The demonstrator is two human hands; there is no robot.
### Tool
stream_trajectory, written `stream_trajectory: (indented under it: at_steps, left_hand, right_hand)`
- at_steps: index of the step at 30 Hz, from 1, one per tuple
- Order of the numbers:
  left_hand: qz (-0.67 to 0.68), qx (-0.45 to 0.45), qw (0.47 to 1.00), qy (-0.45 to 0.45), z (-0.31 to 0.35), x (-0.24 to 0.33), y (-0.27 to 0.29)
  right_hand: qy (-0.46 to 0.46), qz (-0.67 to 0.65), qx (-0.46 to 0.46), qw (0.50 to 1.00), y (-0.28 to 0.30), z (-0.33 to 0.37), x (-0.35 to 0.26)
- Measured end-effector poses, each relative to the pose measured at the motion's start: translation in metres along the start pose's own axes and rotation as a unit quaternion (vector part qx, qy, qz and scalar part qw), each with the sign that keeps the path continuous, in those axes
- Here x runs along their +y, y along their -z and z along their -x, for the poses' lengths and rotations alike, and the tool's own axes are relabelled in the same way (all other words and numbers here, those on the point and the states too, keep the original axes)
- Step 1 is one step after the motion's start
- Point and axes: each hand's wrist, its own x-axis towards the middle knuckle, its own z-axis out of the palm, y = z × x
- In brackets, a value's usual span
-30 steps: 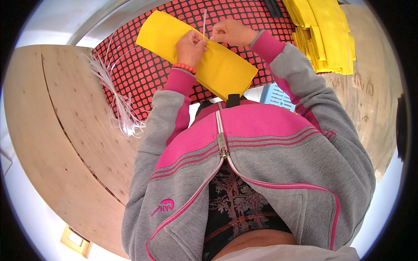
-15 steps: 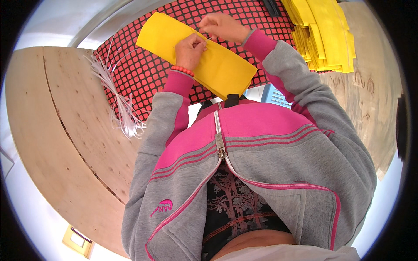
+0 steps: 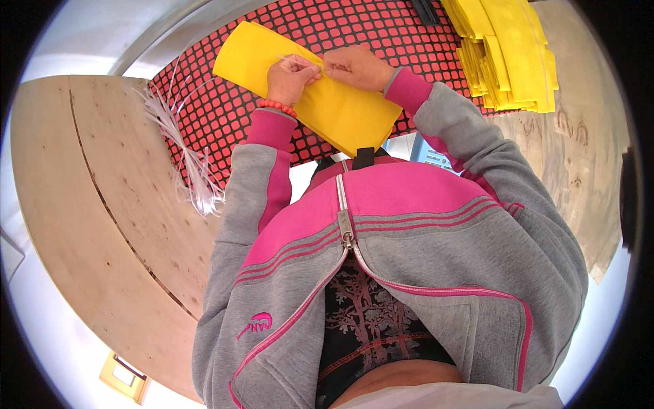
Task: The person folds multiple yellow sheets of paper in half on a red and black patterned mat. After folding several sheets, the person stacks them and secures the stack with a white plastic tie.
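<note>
A folded yellow cloth bundle [image 3: 357,109] lies slantwise on the red-and-black dotted cover. My left hand [image 3: 293,76], with a red bead bracelet at its wrist, rests on the bundle's middle, its fingers pinched on a thin white string that barely shows. Right beside it my right hand [image 3: 357,68] is closed in a pinch too, over the bundle's far edge, fingertips almost meeting those of the left. The string between the fingertips is mostly hidden.
Loose white strings [image 3: 196,174] hang over the left side of the dotted cover [image 3: 225,116]. A stack of yellow cloth pieces [image 3: 511,54] lies at the far right, near a black object [image 3: 425,12]. Wooden boards [image 3: 102,177] flank both sides.
My right hand has come down and in to meet the left at the bundle's middle. My left hand has shifted slightly left. The bundle stays in place.
</note>
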Motion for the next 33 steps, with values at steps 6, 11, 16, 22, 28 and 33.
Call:
stream_trajectory:
  at_steps: [6,11,16,22,28,33]
  left_hand:
    - [-0.014,0.015,1.000,0.002,0.001,0.001,-0.001]
    - [-0.080,0.032,0.995,-0.049,0.002,-0.004,-0.003]
    - [-0.157,0.059,0.980,-0.106,0.005,-0.003,-0.008]
    - [-0.321,0.094,0.917,-0.219,0.011,0.004,-0.015]
    - [-0.449,0.125,0.796,-0.386,0.006,0.006,-0.017]
    - [-0.439,0.168,0.760,-0.448,0.004,-0.004,-0.020]
  right_hand:
    - [0.019,0.072,0.041,0.996,-0.009,0.003,-0.002]
    - [0.022,0.055,0.040,0.997,0.003,0.003,-0.005]
    - [-0.007,0.006,0.063,0.998,0.005,-0.011,0.002]
    - [-0.026,-0.104,0.035,0.994,-0.006,-0.024,0.016]
    - [-0.052,-0.083,0.029,0.995,-0.010,-0.025,0.023]
    - [-0.042,-0.069,0.029,0.996,-0.013,-0.029,0.025]
